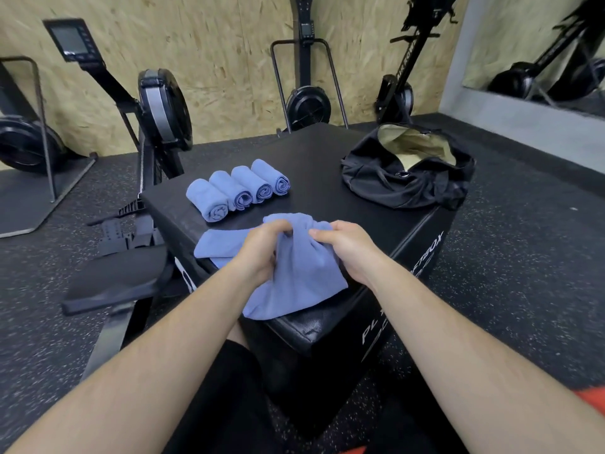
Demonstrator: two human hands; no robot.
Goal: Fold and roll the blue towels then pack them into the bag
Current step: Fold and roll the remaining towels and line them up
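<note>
bare box top (314, 165) between rolled towels (239, 190) and open bag (406, 181), rowing machine (157, 126) crowding left edge

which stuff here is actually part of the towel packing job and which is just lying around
Part of the job: blue towel gripped by the left hand and right hand; flat blue towel beside it; four rolled towels; open black bag; the black plyo box they sit on.
Just lying about: rowing machines by the wall; wall mirror.
</note>
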